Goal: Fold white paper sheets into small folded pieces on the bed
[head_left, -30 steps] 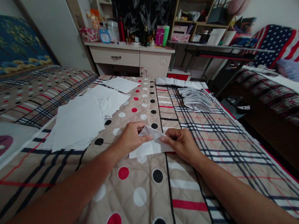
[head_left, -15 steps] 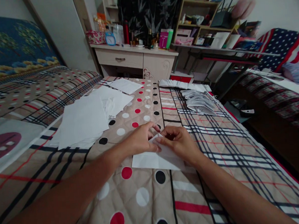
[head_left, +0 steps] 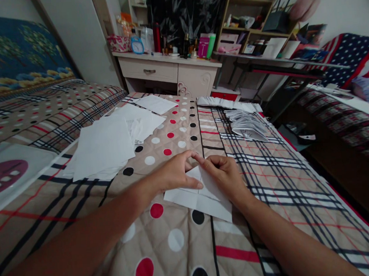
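A creased sheet of white paper (head_left: 204, 201) lies on the patterned bedspread in front of me, partly folded over. My left hand (head_left: 178, 171) is curled at its far left side, thumb on the paper and fingertips at the top of the fold. From the right, my right hand (head_left: 223, 173) pinches the paper's far edge, its fingertips touching those of the left. Both hands cover the far part of the sheet. A stack of white sheets (head_left: 102, 149) lies to the left, and a pile of folded papers (head_left: 246, 126) fans out beyond my right hand.
Another row of folded white papers (head_left: 229, 103) lies at the bed's far edge. A white bag with a purple print (head_left: 18, 173) is at the left. Beyond the bed stand a dresser (head_left: 164, 72) and a desk with shelves (head_left: 249, 30).
The paper has turned slightly, its near right corner now closer to me. My fingers have come together at the top of the fold, and my left thumb presses more onto the sheet.
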Motion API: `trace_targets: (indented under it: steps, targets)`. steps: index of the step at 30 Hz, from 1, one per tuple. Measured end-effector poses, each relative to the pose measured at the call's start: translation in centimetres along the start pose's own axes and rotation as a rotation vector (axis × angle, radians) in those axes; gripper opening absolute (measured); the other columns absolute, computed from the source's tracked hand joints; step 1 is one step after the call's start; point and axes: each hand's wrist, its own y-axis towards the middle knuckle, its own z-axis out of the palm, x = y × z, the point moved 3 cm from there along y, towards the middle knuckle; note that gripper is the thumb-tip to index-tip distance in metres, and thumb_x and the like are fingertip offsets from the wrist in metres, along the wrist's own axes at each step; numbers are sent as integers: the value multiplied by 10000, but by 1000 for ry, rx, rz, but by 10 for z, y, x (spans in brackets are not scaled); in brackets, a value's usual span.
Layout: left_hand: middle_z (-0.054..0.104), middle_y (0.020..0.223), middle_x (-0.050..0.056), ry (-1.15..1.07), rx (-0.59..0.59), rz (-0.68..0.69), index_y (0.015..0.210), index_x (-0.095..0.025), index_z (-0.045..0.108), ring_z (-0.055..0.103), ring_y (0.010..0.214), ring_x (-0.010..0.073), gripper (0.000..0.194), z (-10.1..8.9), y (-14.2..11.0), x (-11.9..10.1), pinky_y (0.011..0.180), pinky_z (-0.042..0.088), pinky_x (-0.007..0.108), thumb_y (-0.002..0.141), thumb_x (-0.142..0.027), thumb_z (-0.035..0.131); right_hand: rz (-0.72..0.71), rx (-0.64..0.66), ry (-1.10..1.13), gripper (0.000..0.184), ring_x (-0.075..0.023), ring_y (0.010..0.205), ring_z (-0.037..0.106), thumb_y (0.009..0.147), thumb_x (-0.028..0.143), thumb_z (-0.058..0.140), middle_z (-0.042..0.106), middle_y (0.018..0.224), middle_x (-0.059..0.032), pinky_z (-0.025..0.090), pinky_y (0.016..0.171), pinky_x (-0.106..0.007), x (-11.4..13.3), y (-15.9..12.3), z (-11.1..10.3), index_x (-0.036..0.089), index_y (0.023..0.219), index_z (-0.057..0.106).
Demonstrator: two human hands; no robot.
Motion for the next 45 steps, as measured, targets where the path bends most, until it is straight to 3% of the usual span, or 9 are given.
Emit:
trace_targets:
  steps: [2,8,17,23,27,31,37,41,45]
  targets:
    - [676,718,-13,-56,-8,-6,1146,-197,428,632,548,150,698,-2,1,1,455,455,200,571,-202,824,23,-9,56,466,-66,471,304,804,510,624,373,510,41,219,423,-213,-2,1,0,168,530,465]
    - [675,716,-23,-106,-65,32,1112,-201,436,617,535,126,659,-6,3,4,465,427,179,580,-222,824,126,247,127,386,-91,503,433,703,509,721,563,616,-2,293,440,-211,-8,-1,6,136,705,620]
    - [685,675,-1,23,-113,15,975,-139,591,599,529,114,423,-19,6,6,474,394,186,613,-225,792,65,12,53,350,-84,491,402,749,467,699,535,573,10,249,427,-212,-17,-1,-6,143,657,601]
    - [680,673,12,-75,-366,16,781,-120,652,598,573,100,299,-35,9,14,545,422,198,592,-281,817,29,-119,70,341,-112,529,465,751,474,700,588,617,-13,304,442,-218,-21,1,-12,142,710,636]
    - [678,662,8,-80,-443,55,763,-125,673,579,564,91,269,-37,9,14,541,411,196,626,-321,797,30,-143,59,346,-125,546,495,760,482,689,610,638,-26,315,447,-219,-20,2,-14,138,753,655]
    - [661,619,4,-12,-416,11,722,-118,660,555,523,77,206,-38,6,9,499,378,179,644,-279,764,29,-82,49,359,-102,513,442,758,493,682,568,603,-2,279,439,-214,-20,5,-17,145,695,615]
    - [590,474,-9,178,-140,-155,684,-123,623,506,402,89,199,-36,-5,5,400,332,181,647,-281,738,-104,66,-459,452,-78,489,312,768,500,673,369,500,55,177,466,-241,-22,13,-18,173,538,463]
    - [586,467,-10,315,-228,-160,699,-149,586,519,400,110,167,-43,-7,11,399,355,196,689,-281,688,-163,26,-639,334,-107,552,434,717,503,737,536,622,45,253,514,-242,-23,14,-18,202,802,621]
    - [609,547,0,633,-316,-116,708,-162,602,562,477,144,217,-46,-8,8,455,389,240,683,-344,718,-234,-46,-649,462,-159,765,546,634,351,830,628,908,-13,373,639,-259,-17,11,-19,206,1000,590]
